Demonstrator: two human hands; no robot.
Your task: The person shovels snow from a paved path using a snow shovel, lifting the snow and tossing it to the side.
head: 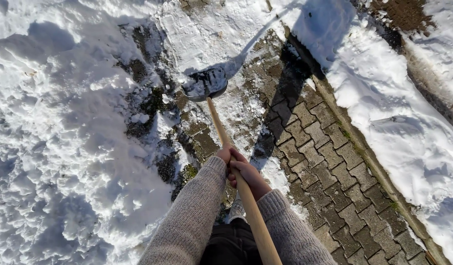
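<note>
Running up-frame from both hands, shovel handle (pixel 221 132) is gripped: left hand (pixel 225 155) wrapped shut foremost, right hand (pixel 250 177) prob. closed behind; blade (pixel 205 83) lies ahead w/ snow.

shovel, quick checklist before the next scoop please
1. Grip: left hand and right hand both closed on the wooden handle: ok.
2. Shovel blade loaded with snow, resting low on the ground: ok.
3. Brick paving ahead free of snow: not ok, patches remain by the blade.
4. Footing: shoe barely visible: cannot tell.
5. Curb clear of the blade: ok.
</note>
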